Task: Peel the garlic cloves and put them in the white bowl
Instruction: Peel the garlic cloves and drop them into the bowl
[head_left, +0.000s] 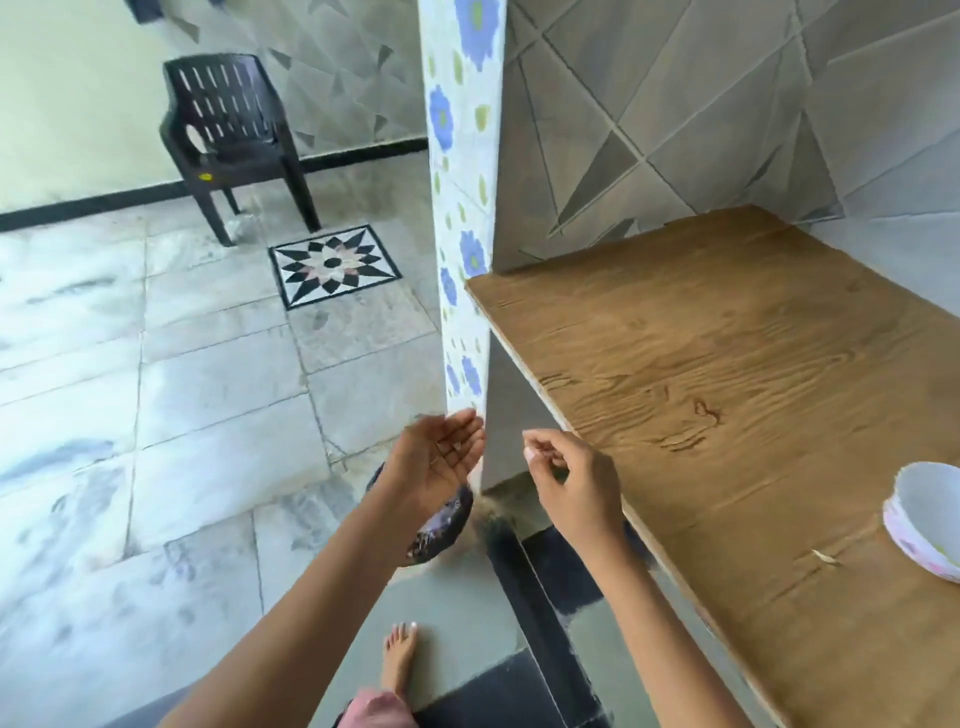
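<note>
Head view: left hand (441, 460) lies open, palm up, just off the counter's (727, 364) left edge, above a dark bin (441, 525). Right hand (569, 475) curls its fingertips together at that edge; contents indiscernible. White bowl (924, 519) sits on the counter near its front edge, well apart from both hands.

Single head-worn view (wide-angle), facing forward-down; wooden shelf (727, 389) close right, tiled floor (156, 415) left.
</note>
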